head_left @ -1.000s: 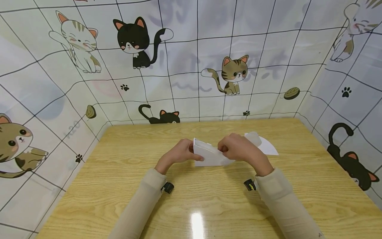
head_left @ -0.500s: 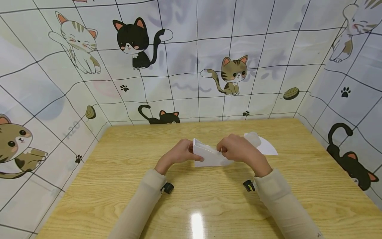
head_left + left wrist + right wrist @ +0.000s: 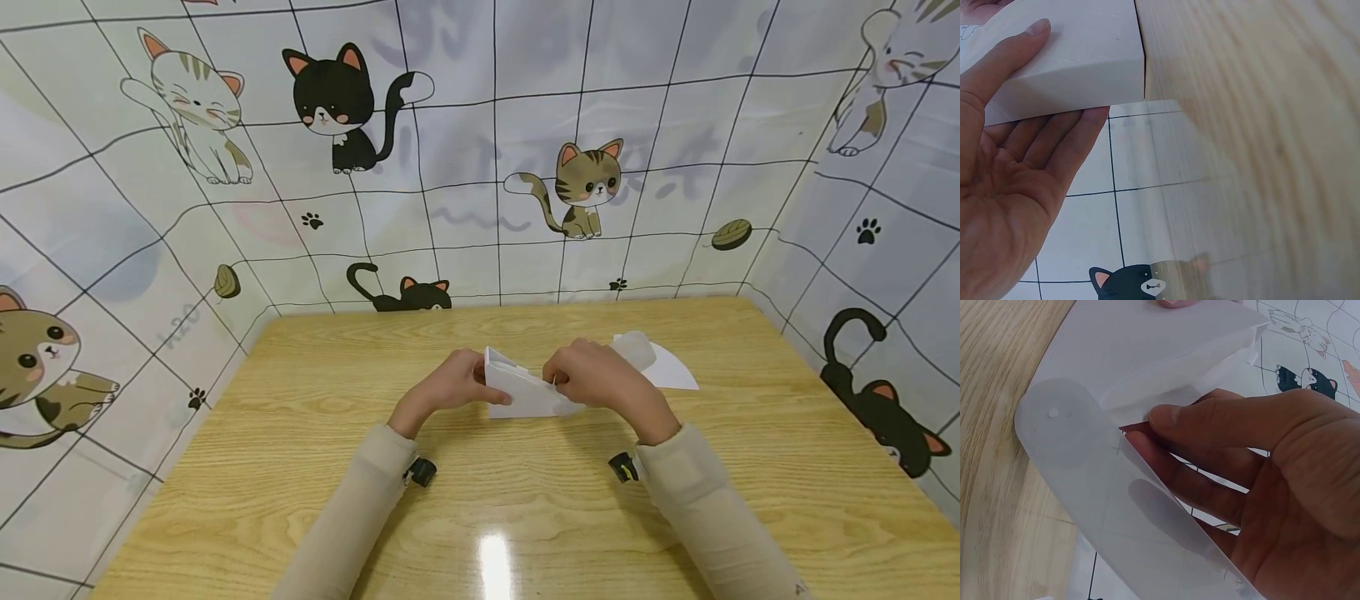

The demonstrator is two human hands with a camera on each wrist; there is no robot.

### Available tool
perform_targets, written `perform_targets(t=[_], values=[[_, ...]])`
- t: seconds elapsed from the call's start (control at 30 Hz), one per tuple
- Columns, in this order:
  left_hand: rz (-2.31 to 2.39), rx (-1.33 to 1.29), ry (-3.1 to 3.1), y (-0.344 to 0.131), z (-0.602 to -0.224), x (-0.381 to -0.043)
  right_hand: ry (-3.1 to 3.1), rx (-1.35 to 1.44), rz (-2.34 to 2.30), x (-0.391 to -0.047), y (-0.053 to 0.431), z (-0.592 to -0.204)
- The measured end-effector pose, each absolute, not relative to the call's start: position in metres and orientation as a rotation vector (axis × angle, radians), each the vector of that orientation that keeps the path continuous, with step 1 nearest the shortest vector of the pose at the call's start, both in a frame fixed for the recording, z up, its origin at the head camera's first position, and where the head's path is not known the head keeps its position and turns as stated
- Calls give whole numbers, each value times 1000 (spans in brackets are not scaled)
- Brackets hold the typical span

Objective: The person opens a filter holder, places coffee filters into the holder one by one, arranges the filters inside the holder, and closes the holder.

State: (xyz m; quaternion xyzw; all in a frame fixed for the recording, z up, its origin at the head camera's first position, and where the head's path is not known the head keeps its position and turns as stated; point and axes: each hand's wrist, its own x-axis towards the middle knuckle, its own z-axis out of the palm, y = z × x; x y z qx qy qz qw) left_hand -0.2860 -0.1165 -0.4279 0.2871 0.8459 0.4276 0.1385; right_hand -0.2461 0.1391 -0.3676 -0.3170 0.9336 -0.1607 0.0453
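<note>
My left hand point(image 3: 450, 382) grips the left end of a white folded box-like piece point(image 3: 525, 400), thumb on the near face. In the left wrist view the fingers point(image 3: 1054, 140) sit underneath its flat side. My right hand point(image 3: 600, 375) pinches the piece's upper edge toward its right end; in the right wrist view the thumb point(image 3: 1210, 422) lies on the rim of a gaping fold. A translucent plastic strip point(image 3: 1110, 487) with a rounded end and a small round dot crosses in front of the right fingers. The right fingertips are partly hidden.
Behind the right hand, a white fan-shaped sheet point(image 3: 675, 372) lies on the wooden table point(image 3: 495, 483), with a translucent rounded piece point(image 3: 637, 347) over its left part. A cloth printed with cats point(image 3: 465, 167) hangs around the back and sides.
My right hand has shifted slightly left along the upper edge, and that edge slopes lower near its fingers. The left hand keeps its grip in place.
</note>
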Motion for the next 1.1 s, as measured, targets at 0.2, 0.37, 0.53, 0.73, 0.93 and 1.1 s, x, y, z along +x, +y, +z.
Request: perform_targets(t=[0.2,0.37,0.53,0.73,0.93,1.1], values=[[1240,848,2440,-117,-428,-286,2846,-972,-484,-246,138,-368],[1240,854,2435,-118,-427,-287,2834,-958,-484,-246,137,-367],[1236,866,2438,-118,-427,-287,2822,-925,-475,-245,138,-366],[1237,865,2439,-118,-428,-287,2832,-911,-468,-246,139,-367],[1247,870,2425,-118,-429,-287,2863,-951,-490,-245,143,-364],[1255,876,2417,-119,-429,-287,2897,-964,-541,-243,150,-357]])
